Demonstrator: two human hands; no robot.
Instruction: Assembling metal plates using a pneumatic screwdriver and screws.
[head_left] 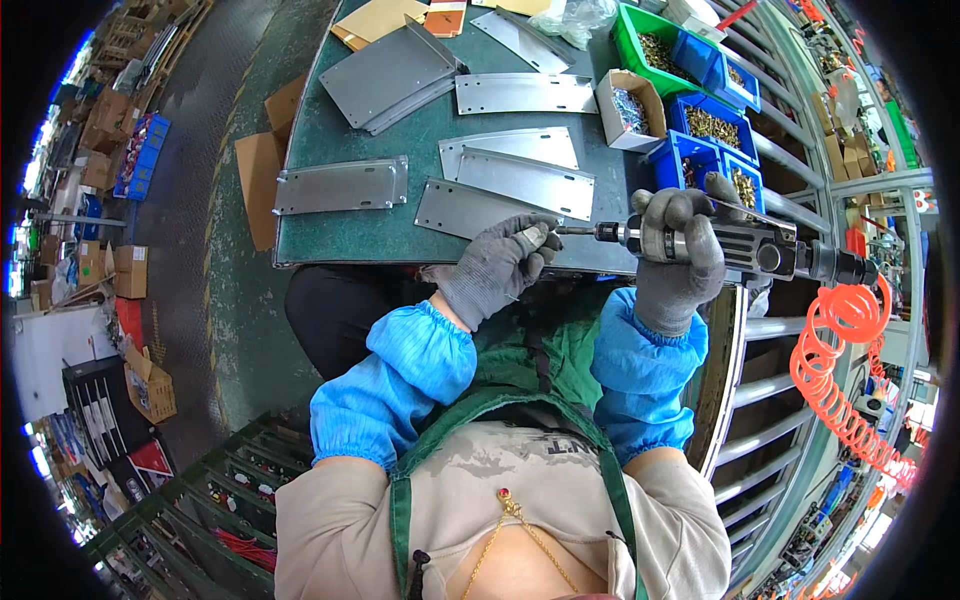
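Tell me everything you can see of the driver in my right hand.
The driver is straight and tubular, with a grooved black body, silver metal-looking parts and a thin bit. It runs crosswise, bit pointing left, by the near right corner of the table. The gloved right hand grips it. The bit's tip reaches the fingers of the left hand; contact is unclear. A coiled orange hose seems joined to its rear end.

"Looking from where?"
"From above, head-worn, as the left fisheye of a pair."
"Facing which way?"
"Steeply down, past the shirt point(510, 460) at bottom centre to the table point(340, 235) at upper centre."
"How near?"
"Close over the left hand point(500, 262) and right hand point(680, 250) mid-frame; farther from the floor point(250, 330) at left."
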